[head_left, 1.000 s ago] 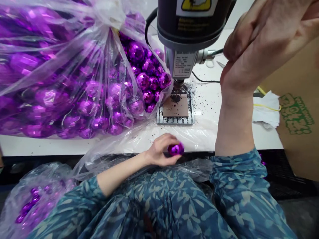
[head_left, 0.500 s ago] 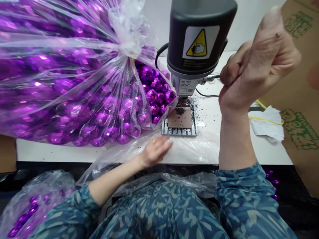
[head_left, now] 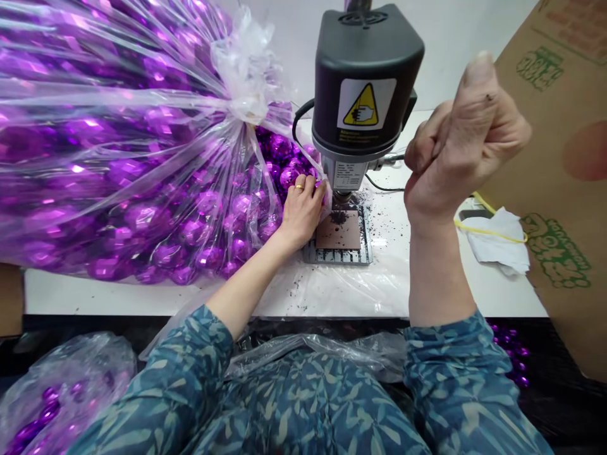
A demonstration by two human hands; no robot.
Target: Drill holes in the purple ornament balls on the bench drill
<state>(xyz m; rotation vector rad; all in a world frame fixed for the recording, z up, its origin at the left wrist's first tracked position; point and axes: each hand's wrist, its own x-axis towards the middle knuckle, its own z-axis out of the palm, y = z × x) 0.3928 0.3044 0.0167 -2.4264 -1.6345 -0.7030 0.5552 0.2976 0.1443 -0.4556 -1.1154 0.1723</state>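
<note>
Left hand (head_left: 303, 212) jumped from table (head_left: 95, 297) edge to purple balls (head_left: 246, 208), fingers curled, grasp hidden, right hand (head_left: 455, 158) stayed fisted high on drill lever (head_left: 389, 158).

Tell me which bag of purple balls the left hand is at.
The big bag on the table: the left hand rests at its open end by the drill. The small bag lies lower left, untouched.

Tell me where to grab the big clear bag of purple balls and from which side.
Probably grip the bunched neck of the big clear bag, where the plastic gathers into one twisted handful; the bulging sides look taut and slippery. Come from above and the front: the drill press stands close on its right, and the left hand is at its lower right corner.
</note>
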